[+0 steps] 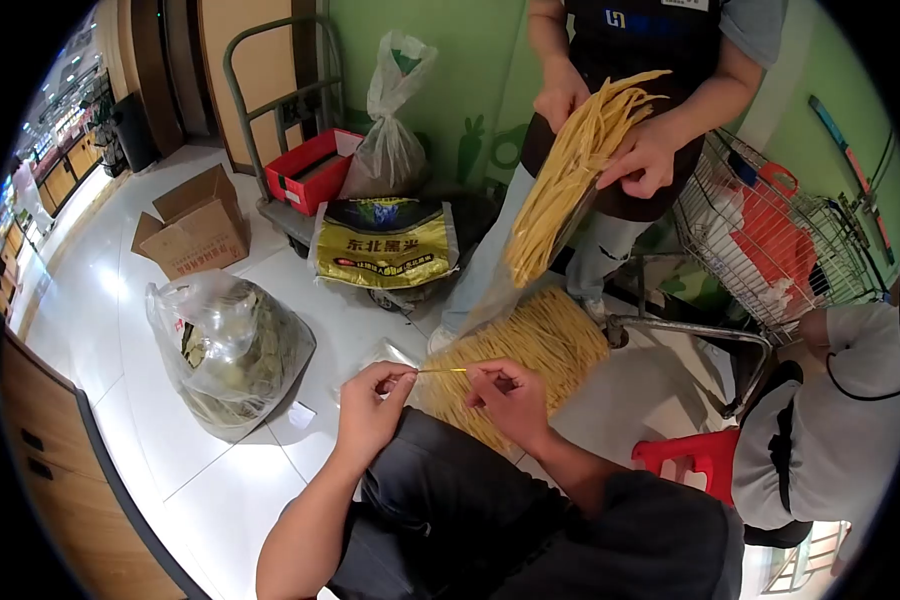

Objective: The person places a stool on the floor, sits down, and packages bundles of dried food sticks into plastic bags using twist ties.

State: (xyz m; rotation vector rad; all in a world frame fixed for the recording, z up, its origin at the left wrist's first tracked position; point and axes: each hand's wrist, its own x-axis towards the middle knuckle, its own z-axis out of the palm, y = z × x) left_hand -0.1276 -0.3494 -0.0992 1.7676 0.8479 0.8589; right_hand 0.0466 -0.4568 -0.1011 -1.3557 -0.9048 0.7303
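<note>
A thin golden twist tie [442, 371] is stretched between my two hands, above my lap. My left hand [375, 398] pinches one end between thumb and fingertips. The other end sits in the closed fingers of my right hand [510, 398]. Below and beyond my hands, a large heap of long, dried yellow sticks [545, 345] lies on the floor. Across from me, a co-worker in a dark apron grips a clear bag [495, 300] with a bundle of similar yellow sticks [575, 170] in it, tilted downward.
A clear bag of dried leaves [235, 355] stands left on the tiles, near an open cardboard box [195, 225]. Behind are a trolley [235, 85], a red box [315, 170] and a yellow-black sack [385, 245]. Right are a shopping cart [715, 190], a red stool [705, 455] and a seated person.
</note>
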